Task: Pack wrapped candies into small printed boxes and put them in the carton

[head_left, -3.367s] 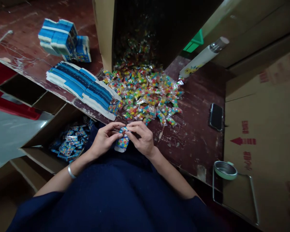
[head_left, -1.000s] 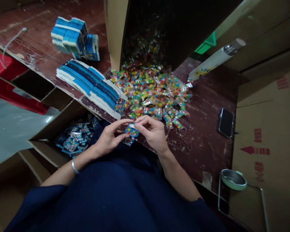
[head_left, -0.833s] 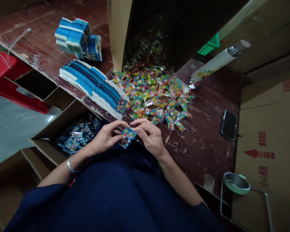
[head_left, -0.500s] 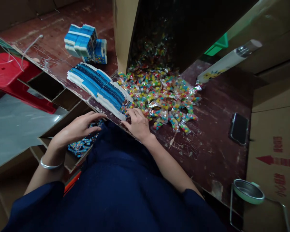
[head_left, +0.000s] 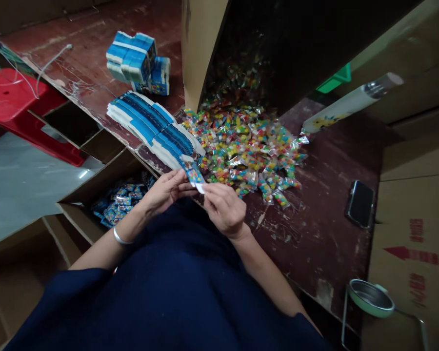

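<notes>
Fingers and thumb of the right hand [head_left: 225,207] pinch the white end of a small blue carton [head_left: 193,175], right at its tip, maybe so the picture part does not bend. The left hand [head_left: 167,191] is on the other side, its thumb against the carton's edge and its fingers partly tucked under; whether they squeeze it, I cannot tell. The carton is in front of the dark blue shirt [head_left: 190,273], by the edge of the table [head_left: 274,231], at the near end of a long row of flat cartons [head_left: 151,124]. That row leans like fallen dominoes, probably so one is easy to pick off. Little clear bags of candy [head_left: 241,146] lie in a heap beside it, running from the dark mouth of a big cardboard box [head_left: 201,48], likely to be close to both hands. Low on the left, an open box [head_left: 76,219] holds many small blue packs [head_left: 122,200], perhaps put there so things can drop in. A phone [head_left: 361,204] lies off to the right, seemingly out of the way.
</notes>
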### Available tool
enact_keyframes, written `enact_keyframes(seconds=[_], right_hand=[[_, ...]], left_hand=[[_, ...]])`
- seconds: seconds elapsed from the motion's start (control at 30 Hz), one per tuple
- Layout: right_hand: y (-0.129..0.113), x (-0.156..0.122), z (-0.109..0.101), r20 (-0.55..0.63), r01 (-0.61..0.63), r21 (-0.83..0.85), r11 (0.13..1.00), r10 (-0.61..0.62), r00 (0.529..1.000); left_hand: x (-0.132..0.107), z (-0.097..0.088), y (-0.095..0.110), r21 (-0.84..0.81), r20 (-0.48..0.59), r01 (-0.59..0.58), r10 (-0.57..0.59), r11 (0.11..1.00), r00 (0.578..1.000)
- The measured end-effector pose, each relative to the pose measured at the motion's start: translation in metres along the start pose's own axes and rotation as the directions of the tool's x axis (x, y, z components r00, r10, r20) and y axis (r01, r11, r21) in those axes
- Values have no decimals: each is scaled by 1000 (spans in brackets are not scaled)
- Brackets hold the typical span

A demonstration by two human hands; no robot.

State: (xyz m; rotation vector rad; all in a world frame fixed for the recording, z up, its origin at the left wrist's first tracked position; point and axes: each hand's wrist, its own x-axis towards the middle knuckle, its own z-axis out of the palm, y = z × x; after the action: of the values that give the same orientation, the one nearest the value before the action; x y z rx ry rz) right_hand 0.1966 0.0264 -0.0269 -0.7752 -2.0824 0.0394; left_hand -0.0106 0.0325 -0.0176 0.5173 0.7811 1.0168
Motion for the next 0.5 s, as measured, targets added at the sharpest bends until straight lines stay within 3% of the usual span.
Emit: enact_keyframes(seconds=[0.07,0.13,0.2,0.3,0.5], right_hand=[[-10,-5,-7,39,59,33,998,-60,997],[-17,-7,-14,83,31,103,994,-40,996],[-21,-3,-21,135,-120,200,972,94,986],[-21,8,-32,263,-382,283,880,312,913],[-12,21,-45,429,-593,392,703,431,794]], left_hand=[[2,6,-2,-79,3,-2,2,997,1000],[1,8,-2,-94,43,-3,7,996,999],[-1,9,-1,-60,120,10,-2,998,993],[-5,8,-2,44,239,46,-55,998,969],[-11,11,-6,255,342,85,-172,963,924]])
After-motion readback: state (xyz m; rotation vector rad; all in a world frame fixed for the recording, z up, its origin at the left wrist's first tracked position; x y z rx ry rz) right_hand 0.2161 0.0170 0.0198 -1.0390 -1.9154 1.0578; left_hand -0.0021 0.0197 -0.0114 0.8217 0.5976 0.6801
